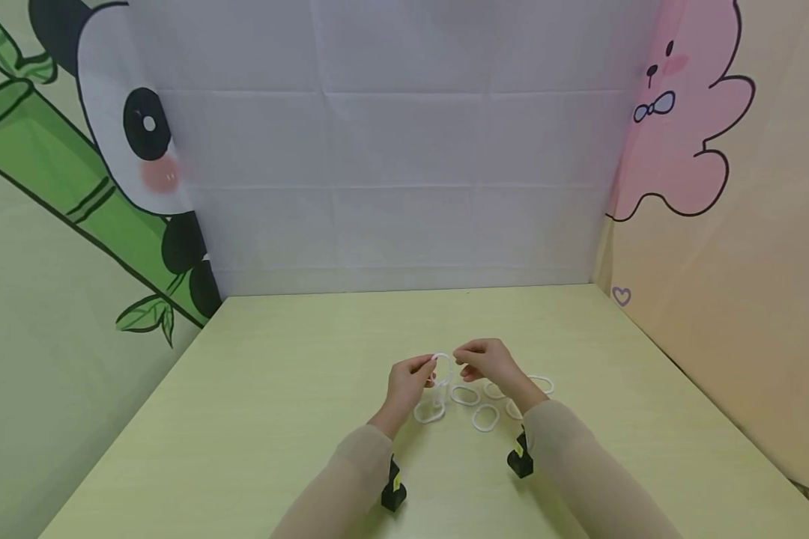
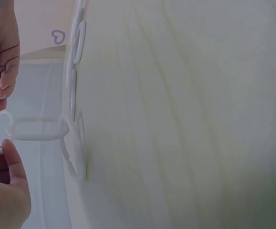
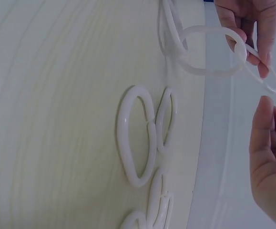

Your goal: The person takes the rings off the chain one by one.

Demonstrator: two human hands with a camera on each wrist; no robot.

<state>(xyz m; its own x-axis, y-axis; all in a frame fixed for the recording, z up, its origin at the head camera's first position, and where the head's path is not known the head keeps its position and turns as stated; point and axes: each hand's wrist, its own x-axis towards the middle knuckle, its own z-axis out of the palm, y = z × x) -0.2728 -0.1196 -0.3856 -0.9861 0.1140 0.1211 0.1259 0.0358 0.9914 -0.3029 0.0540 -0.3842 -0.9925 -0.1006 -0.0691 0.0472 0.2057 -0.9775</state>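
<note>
My left hand (image 1: 405, 386) pinches a white plastic C-shaped link (image 3: 273, 88) between thumb and fingers, above the table. Through it hangs a second white link (image 3: 209, 72), which is hooked at its lower end to a third link (image 2: 75, 167) that touches the tabletop. Beside the raised link is my right hand (image 1: 491, 362), its fingers loosely bent and its thumb tip close to the link's end. Nothing shows between the right fingers in the right wrist view. Whether a right fingertip touches the link, I cannot tell.
Several loose white links lie on the pale wooden table (image 1: 297, 359), among them one (image 3: 123, 124) with a visible gap and another (image 3: 160, 119) behind it. More sit under the right forearm. A white cloth (image 1: 404, 232) stands behind; printed panels flank both sides.
</note>
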